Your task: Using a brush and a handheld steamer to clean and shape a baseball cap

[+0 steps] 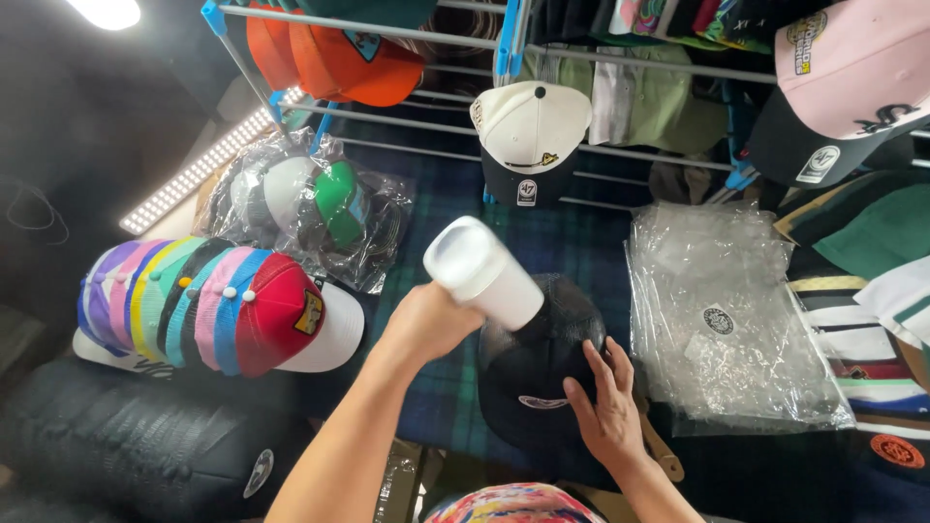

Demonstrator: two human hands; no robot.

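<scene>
Left hand [426,320] gripping white tumbler [481,271] above black cap [538,373], right hand [605,402] flat on cap.

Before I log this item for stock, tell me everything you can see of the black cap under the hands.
The black cap looks like a trucker style: dark mesh back panels, smooth front with a small oval patch. It lies on the plaid cloth, mostly upright. The right hand rests flat on its side; the left hand holds a white handheld device over its crown. The brim is mostly hidden.
</scene>
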